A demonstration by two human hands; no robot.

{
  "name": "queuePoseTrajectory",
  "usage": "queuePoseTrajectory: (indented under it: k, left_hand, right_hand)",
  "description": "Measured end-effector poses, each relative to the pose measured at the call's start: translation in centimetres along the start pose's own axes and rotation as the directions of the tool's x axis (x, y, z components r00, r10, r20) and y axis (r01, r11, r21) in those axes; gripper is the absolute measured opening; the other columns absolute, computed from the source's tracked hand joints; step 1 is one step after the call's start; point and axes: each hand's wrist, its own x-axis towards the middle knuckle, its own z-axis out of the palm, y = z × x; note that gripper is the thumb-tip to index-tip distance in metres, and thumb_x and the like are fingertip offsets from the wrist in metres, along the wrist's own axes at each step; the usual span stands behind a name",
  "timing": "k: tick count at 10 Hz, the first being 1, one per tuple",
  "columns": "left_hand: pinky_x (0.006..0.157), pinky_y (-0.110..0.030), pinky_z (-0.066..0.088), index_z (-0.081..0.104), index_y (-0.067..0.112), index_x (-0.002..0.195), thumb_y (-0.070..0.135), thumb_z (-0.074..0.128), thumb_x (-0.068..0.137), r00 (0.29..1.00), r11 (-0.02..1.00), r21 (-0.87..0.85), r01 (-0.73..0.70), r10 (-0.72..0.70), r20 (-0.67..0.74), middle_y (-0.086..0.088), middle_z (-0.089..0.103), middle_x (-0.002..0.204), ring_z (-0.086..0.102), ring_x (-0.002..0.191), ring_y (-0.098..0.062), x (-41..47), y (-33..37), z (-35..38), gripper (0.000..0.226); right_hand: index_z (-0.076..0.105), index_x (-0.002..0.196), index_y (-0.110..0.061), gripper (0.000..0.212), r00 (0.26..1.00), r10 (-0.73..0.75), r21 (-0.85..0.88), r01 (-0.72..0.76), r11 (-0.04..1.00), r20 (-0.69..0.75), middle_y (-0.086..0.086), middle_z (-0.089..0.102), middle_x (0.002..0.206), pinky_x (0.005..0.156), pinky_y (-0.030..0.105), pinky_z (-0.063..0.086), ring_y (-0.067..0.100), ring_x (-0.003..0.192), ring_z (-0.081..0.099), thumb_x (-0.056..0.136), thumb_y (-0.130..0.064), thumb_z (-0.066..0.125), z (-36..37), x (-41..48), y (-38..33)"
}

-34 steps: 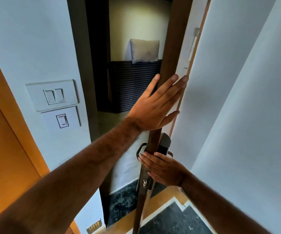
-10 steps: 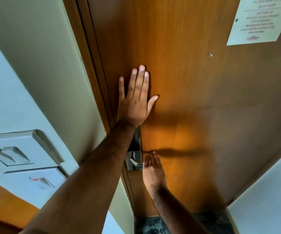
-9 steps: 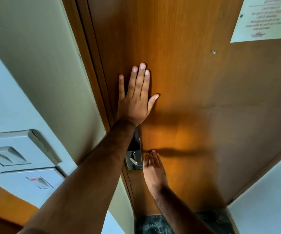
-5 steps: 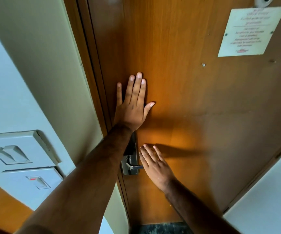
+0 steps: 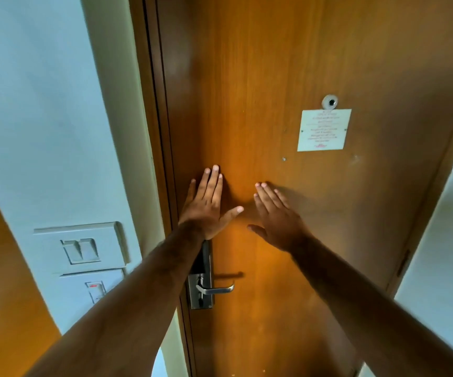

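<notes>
Two hands are on the brown wooden door (image 5: 274,63). The left hand (image 5: 206,208) lies flat on the wood just above the silver handle (image 5: 215,289). Its fingers are straight and close together, and its thumb sticks out. The right hand (image 5: 277,219) is also above the handle, a bit more to the right, and its straight fingers touch the wood. Both hands are open wide and hold nothing. They are near each other but do not touch. The door looks closed in its frame. High above the handle, to the right, is a white sign (image 5: 324,130) with a small round peephole (image 5: 329,102) just over it. Left of the handle, white light switches (image 5: 81,250) sit on the pale wall (image 5: 43,104).
</notes>
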Motion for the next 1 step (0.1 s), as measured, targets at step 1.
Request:
queuePoseTrajectory:
  k: [1]
  left_hand:
    - [0.128, -0.048, 0.002, -0.014, 0.017, 0.160, 0.089, 0.010, 0.082, 0.979, 0.985, -0.174, 0.013, 0.023, 0.203, 0.003, -0.030, 0.165, -0.025, 0.154, -0.016, -0.06, 0.12, -3.64, 0.109]
  right_hand:
    - [0.015, 0.164, -0.001, 0.092, 0.996, 0.086, -0.031, -0.085, 0.996, 0.039, 0.019, 0.003, 0.172, 0.129, 0.046, 0.008, 0.030, 0.160, 0.002, 0.103, -0.068, 0.028, -3.86, 1.02, 1.12]
